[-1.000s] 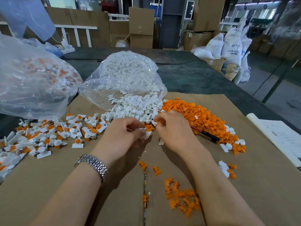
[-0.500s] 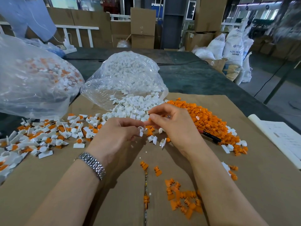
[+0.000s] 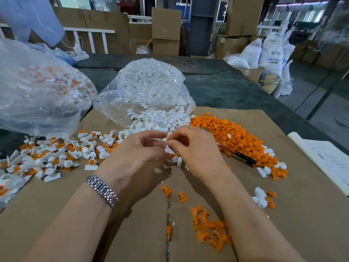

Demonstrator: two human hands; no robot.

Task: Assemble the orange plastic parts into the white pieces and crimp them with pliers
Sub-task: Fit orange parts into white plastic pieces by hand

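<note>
My left hand [image 3: 136,154] and my right hand [image 3: 192,150] meet above the cardboard sheet [image 3: 56,214], fingertips together, pinching a small white piece [image 3: 168,149] between them. Behind the hands lies a heap of loose white pieces [image 3: 156,120] spilling from a clear bag [image 3: 149,86]. A broad pile of orange parts [image 3: 232,135] spreads to the right, with red-handled pliers [image 3: 236,153] lying on it. Assembled white-and-orange pieces [image 3: 56,154] are scattered at the left. More orange parts [image 3: 209,229] lie near my right forearm.
A big clear bag [image 3: 37,91] of assembled pieces sits at the left. A white paper sheet [image 3: 328,157] lies at the right edge of the cardboard. Dark tabletop [image 3: 236,91] extends behind. Cardboard boxes [image 3: 165,31] and white sacks [image 3: 270,52] stand beyond.
Both hands rose from the pile edge and drew together; the right hand left the orange heap and now pinches a white piece with the left.
</note>
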